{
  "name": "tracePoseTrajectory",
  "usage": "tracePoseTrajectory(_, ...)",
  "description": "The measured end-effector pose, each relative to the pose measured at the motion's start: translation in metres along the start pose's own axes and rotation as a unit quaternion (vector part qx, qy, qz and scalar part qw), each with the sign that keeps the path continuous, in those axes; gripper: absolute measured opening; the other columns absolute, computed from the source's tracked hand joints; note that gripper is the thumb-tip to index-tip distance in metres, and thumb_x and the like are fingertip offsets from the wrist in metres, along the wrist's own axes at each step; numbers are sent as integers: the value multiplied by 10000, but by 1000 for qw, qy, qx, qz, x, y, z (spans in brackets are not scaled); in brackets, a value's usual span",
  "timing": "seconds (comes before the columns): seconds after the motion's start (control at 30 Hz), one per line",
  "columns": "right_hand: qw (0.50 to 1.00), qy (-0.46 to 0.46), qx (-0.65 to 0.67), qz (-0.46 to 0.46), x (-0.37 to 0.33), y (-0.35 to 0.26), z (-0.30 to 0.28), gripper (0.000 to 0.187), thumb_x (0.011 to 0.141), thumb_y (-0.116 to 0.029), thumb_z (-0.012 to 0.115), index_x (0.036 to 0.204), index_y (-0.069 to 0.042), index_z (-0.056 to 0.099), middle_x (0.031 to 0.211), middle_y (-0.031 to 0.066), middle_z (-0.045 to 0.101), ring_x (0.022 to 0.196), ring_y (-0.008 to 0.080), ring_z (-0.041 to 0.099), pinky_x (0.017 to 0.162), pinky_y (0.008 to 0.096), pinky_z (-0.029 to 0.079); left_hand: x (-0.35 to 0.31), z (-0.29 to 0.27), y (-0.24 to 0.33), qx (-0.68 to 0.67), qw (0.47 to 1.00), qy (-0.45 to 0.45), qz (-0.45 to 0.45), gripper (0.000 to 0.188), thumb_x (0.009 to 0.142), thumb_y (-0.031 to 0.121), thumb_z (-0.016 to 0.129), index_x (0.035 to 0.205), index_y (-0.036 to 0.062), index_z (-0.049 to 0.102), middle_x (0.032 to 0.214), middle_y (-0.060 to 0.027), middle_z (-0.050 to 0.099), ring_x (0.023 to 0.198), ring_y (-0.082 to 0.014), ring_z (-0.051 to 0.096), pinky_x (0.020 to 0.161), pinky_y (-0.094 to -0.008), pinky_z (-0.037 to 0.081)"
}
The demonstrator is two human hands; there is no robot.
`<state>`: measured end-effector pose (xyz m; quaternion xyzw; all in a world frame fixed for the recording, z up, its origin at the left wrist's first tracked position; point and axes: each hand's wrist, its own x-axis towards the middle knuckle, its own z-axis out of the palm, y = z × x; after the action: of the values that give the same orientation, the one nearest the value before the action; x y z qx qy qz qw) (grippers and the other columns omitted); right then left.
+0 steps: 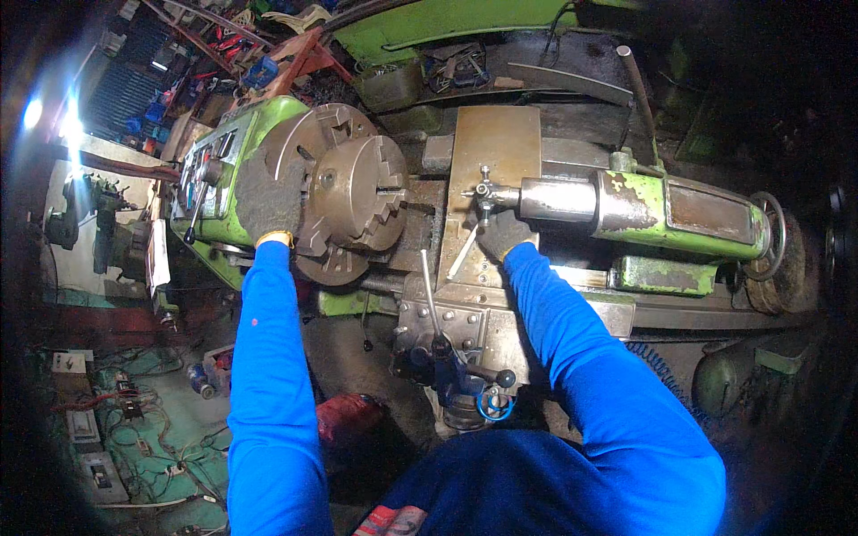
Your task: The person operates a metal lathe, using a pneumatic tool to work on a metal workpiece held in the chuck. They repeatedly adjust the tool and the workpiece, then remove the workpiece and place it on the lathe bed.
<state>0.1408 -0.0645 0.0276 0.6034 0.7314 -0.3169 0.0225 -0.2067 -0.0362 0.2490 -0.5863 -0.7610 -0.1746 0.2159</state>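
My left hand, in a dark grey glove, lies spread against the back of the big round lathe chuck, beside the green headstock. The chuck's stepped jaws face right. My right hand, also gloved, is closed just below a small cross-shaped metal piece at the nose of the tailstock spindle. A pale rod slants down and left from beside its fingers. The fingertips are hidden, so what they grip cannot be made out.
Nearer me stand the carriage levers and a black-knobbed handle. At the right is the tailstock handwheel. Tools lie in a tray behind the bed. Cables and electrical boxes cover the green floor at left, near a red bundle.
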Motion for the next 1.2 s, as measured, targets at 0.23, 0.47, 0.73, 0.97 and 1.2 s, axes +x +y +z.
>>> tracePoseTrajectory(0.23, 999, 47, -4, 0, 18, 10, 17, 497, 1107, -473, 454, 1440, -184, 682, 1451, 215, 670, 1321, 424, 659, 1134, 553, 522, 0, 4, -3, -3, 1000, 14, 12, 788, 893, 612, 757, 1435, 48, 664, 1414, -255, 676, 1302, -448, 643, 1105, -534, 501)
tracePoseTrajectory(0.47, 970, 148, 127, 147, 7, 11, 36, 530, 1052, -451, 581, 1241, 32, 691, 1145, 317, 764, 1087, 537, 731, 971, 538, 585, 0, -27, 5, -13, 997, -67, -32, 756, 948, 621, 662, 1507, 115, 613, 1466, -223, 637, 1323, -447, 622, 1094, -582, 504)
tracePoseTrajectory(0.73, 474, 171, 857, 106, 6, 78, 60, 256, 1040, -187, 410, 808, -98, 471, 664, 29, 402, 559, 186, 407, 555, 383, 389, -2, -3, -1, -54, 995, 76, -30, 660, 944, 595, 678, 1406, 123, 659, 1382, -183, 639, 1304, -417, 590, 1087, -569, 475)
tracePoseTrajectory(0.97, 377, 230, 896, 41, -106, 54, -15, 412, 1179, -484, 425, 1033, -151, 620, 694, -54, 395, 559, 118, 379, 481, 311, 343, -63, 3, 16, -307, 891, 205, 265, 326, 995, 280, 657, 1236, 69, 713, 1253, -185, 682, 1236, -393, 619, 1085, -537, 485)
tracePoseTrajectory(1.2, 613, 288, 732, -75, -132, -18, -68, 334, 1133, -450, 580, 1063, -131, 649, 621, -45, 464, 448, 104, 399, 399, 254, 350, -144, 61, 105, -553, 705, -324, 305, 367, 941, 260, 689, 1179, -9, 766, 1186, -263, 738, 1130, -430, 713, 1014, -502, 565)
